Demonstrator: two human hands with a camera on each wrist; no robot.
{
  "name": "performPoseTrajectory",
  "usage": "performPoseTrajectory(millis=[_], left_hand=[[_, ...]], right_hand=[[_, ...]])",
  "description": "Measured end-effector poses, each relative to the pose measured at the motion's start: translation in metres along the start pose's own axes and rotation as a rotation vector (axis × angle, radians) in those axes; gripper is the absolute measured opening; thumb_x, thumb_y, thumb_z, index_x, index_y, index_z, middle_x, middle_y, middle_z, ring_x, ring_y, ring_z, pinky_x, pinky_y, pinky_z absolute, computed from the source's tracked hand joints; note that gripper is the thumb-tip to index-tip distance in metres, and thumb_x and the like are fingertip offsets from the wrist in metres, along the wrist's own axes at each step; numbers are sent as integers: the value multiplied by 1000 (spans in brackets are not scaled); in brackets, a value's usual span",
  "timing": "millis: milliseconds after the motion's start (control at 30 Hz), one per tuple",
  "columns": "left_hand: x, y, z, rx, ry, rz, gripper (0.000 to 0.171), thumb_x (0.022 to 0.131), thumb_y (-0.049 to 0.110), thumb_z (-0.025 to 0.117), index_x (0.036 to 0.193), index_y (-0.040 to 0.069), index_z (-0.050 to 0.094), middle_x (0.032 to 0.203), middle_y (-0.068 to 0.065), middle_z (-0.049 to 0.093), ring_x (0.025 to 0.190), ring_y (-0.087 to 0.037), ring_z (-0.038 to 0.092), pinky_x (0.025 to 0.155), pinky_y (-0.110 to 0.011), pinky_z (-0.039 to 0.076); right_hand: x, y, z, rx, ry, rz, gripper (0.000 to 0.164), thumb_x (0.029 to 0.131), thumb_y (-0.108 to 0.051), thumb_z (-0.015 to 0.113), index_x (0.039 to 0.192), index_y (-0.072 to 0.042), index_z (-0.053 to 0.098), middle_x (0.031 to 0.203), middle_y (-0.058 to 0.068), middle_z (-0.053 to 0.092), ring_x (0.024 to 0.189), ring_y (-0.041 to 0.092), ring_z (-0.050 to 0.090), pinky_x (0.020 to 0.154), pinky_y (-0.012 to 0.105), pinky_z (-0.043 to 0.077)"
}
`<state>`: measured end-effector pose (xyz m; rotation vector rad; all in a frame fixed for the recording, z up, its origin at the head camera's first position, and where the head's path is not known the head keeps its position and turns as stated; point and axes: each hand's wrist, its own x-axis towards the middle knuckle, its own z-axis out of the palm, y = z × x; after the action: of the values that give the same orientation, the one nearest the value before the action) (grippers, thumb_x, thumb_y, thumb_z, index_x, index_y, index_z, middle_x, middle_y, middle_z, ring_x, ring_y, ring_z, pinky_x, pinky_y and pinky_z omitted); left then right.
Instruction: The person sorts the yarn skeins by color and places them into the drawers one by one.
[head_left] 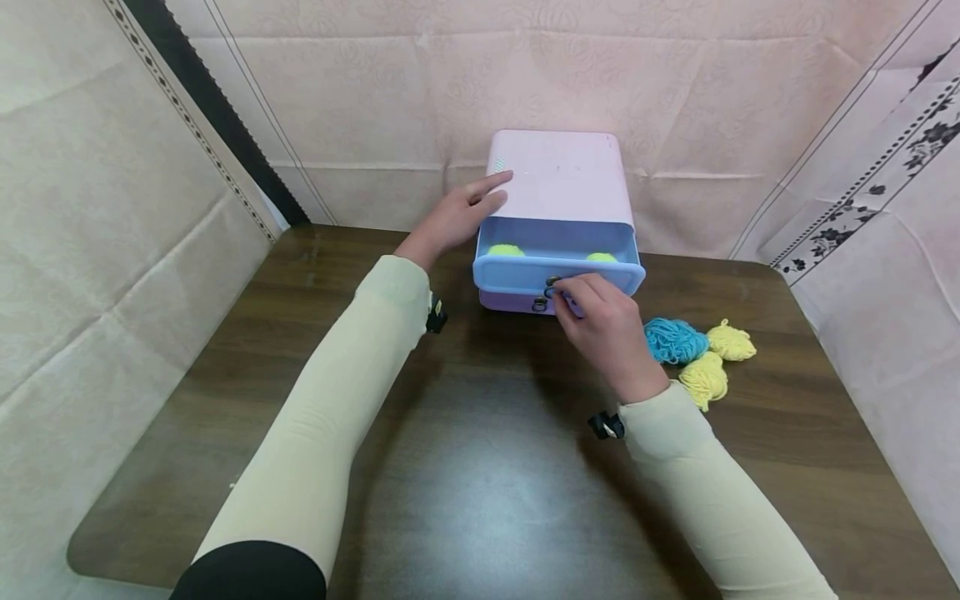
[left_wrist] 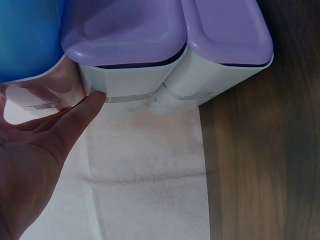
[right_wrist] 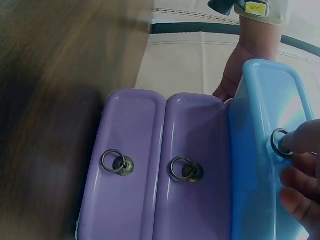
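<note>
Blue drawer [head_left: 517, 274] juts from the top of the cabinet [head_left: 558, 175], right hand [head_left: 603, 325] pinching its ring pull [right_wrist: 274, 143]!
It looks light and slick, stiff enough plastic not to flex much, so the metal ring seems the place to hold; the left hand [head_left: 459, 215], fingers spread, rests on the cabinet's smooth, pale shell. Round-cornered purple drawers [right_wrist: 132, 200] sit beneath, yellow-green balls [head_left: 506, 250] peek over the rim, and loopy yarn bundles [head_left: 677, 341] lie nearby on the wood-grain table [head_left: 480, 475].
</note>
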<state>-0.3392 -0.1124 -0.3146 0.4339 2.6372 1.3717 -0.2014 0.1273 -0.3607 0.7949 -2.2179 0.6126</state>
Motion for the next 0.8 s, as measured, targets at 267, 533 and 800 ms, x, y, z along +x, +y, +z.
performPoseTrajectory(millis=[267,533,800], left_hand=[[0,3,-1,5,-3,-9,47,91,67,46,136,62,35,154,23,29,146,-11,26,119,-44,24],[1,8,-1,24,-13,-18,47,91,67,45,137,61,35,154,23,29,146,-11,27,118,-45,24],[4,13,0,10,-29,-32,47,93,64,45,139,59,34,154,24,28,147,-12,26,118,-45,25]], right_hand=[[2,0,4,-48,13,-3,15,84,-7,74,98,-4,68,92,10,69,81,23,66,78,40,58],[8,3,6,-56,2,7,17,83,-6,75,98,-3,68,93,11,68,82,24,66,80,41,58],[15,8,7,-57,-14,42,16,85,-8,73,99,-2,68,94,12,67,82,24,66,80,40,58]])
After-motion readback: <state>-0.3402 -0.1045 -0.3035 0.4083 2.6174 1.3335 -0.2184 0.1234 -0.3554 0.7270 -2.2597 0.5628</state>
